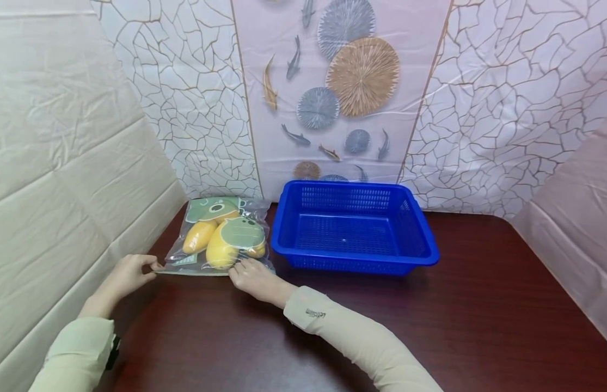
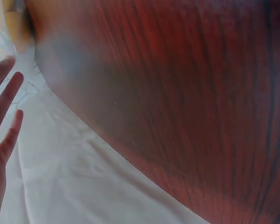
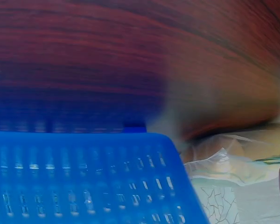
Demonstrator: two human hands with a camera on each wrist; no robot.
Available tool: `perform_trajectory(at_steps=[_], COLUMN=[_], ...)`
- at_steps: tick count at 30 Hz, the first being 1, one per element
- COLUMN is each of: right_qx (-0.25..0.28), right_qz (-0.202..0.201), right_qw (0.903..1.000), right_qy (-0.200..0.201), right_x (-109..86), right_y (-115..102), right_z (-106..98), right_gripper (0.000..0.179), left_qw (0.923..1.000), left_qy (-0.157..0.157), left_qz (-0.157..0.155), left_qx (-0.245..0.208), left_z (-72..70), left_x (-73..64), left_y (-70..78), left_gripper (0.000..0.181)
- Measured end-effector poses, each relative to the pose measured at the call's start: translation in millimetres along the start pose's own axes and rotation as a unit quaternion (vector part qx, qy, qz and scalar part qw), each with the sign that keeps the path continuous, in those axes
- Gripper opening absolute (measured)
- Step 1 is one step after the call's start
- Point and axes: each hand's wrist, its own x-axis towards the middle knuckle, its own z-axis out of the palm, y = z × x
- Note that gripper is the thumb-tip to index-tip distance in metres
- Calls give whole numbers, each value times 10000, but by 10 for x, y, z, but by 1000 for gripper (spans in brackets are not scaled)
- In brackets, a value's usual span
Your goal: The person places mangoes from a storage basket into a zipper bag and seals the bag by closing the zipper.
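A clear plastic zip bag [image 1: 192,269] printed with green cartoon shapes lies at the left of the table, its opening edge toward me. Inside it are several smooth yellow mango-like fruits [image 1: 199,238], partly covered by the print. My left hand [image 1: 129,275] pinches the bag's near left corner between thumb and index finger. Its other fingers [image 2: 8,105] stand apart in the left wrist view. Farther right along the same edge, my right hand [image 1: 254,279] grips the bag with curled fingers. In the right wrist view the bag [image 3: 224,161] appears beyond the basket, with little of the hand showing.
A blue perforated plastic basket [image 1: 354,258] stands just right of the bag, nothing inside it. The dark red wood-grain table [image 1: 479,305] runs to a patterned backdrop [image 1: 200,109] behind and pale cloth walls [image 1: 63,190] at the sides.
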Motion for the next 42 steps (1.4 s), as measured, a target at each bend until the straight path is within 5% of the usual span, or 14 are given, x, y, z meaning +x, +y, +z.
perform_trajectory(at_steps=[19, 32, 42], right_qx=[-132, -145, -77], right_qz=[-202, -192, -189], right_qw=[9981, 9987, 9987], right_qy=[559, 458, 472], right_x=[-188, -278, -315], right_y=[58, 124, 105], right_z=[-36, -135, -186], right_gripper=[18, 15, 18], left_qw=[9990, 9963, 9975], left_qy=[353, 719, 358], left_qz=[38, -50, -597], left_qx=[-267, -478, -90], left_z=[29, 68, 83], left_x=[-58, -117, -148], left_y=[-241, -344, -349], left_gripper=[34, 40, 38])
